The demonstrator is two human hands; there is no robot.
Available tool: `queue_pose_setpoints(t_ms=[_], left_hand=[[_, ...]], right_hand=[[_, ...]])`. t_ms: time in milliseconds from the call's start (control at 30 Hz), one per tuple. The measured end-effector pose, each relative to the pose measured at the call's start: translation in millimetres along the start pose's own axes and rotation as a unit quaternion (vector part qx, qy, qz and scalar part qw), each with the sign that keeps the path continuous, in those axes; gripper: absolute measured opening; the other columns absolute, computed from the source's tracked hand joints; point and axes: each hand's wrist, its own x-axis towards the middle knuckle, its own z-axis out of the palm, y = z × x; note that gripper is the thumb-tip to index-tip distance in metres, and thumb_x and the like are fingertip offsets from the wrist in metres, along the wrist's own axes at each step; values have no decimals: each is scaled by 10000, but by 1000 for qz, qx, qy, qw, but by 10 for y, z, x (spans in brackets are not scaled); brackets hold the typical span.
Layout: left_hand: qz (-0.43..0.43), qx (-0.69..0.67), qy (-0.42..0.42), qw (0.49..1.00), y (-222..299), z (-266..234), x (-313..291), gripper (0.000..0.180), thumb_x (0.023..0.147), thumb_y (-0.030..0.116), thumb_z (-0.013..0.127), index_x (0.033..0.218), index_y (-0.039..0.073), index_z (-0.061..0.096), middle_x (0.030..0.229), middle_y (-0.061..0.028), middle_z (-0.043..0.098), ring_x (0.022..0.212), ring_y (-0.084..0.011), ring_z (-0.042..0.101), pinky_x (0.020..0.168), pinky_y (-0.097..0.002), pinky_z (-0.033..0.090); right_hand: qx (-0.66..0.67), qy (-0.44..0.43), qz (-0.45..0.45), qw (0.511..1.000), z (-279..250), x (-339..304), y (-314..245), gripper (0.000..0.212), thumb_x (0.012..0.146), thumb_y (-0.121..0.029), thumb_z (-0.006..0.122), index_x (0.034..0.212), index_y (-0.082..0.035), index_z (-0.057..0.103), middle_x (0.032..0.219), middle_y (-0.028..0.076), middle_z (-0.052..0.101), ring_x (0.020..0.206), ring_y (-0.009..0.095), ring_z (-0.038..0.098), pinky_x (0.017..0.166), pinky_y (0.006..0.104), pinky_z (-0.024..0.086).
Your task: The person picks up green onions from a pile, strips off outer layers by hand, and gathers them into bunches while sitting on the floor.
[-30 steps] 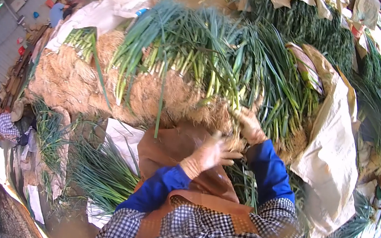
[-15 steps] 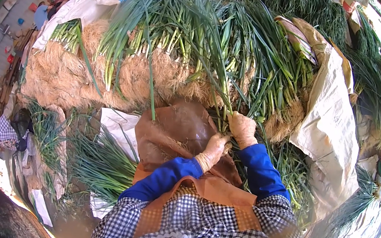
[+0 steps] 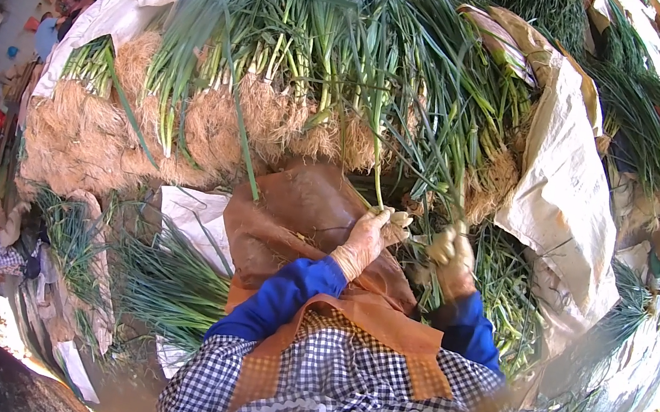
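Note:
My left hand [image 3: 363, 241], in a pale glove, is closed around the lower end of a green onion [image 3: 378, 177] above my lap. The stalk's leaves stretch away over the heap. To the right, my gloved right hand [image 3: 452, 257] is closed, apart from the left, with green onion leaves [image 3: 457, 193] rising from its grip. A brown apron [image 3: 286, 212] spreads beneath the left hand. Ahead lies a long row of green onions [image 3: 289, 25], their tan roots [image 3: 102, 129] facing me.
Loose stripped leaves [image 3: 504, 296] lie beside my right arm. Another bundle of green onions [image 3: 174, 281] rests left of my lap. A whitish sack sheet [image 3: 571, 191] drapes the right side of the heap. At far left is another person [image 3: 2, 249] in a checked top.
My hands have separated; the right moved rightward and down, taking leaves off with it. The left still holds the stalk. The view has shifted slightly.

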Motion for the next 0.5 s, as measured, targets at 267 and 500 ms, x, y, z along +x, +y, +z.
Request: queue_pose_setpoints(t_ms=[267, 500], left_hand=[[119, 171, -30, 978, -237, -27, -17, 99, 871, 33, 506, 968, 48, 494, 825, -83, 572, 738, -197, 595, 691, -338, 521], [101, 389, -38, 915, -151, 140, -37, 291, 779, 26, 624, 1042, 46, 498, 939, -53, 561, 841, -162, 552, 690, -303, 499]], right_hand=[[-849, 154, 57, 503, -668, -605, -527, 474, 750, -447, 626, 999, -46, 593, 860, 156, 639, 841, 305, 616, 731, 348, 485], [-892, -60, -46, 446, 597, 585, 110, 359, 813, -427, 505, 749, -101, 641, 745, 114, 647, 731, 302, 633, 644, 416, 491]])
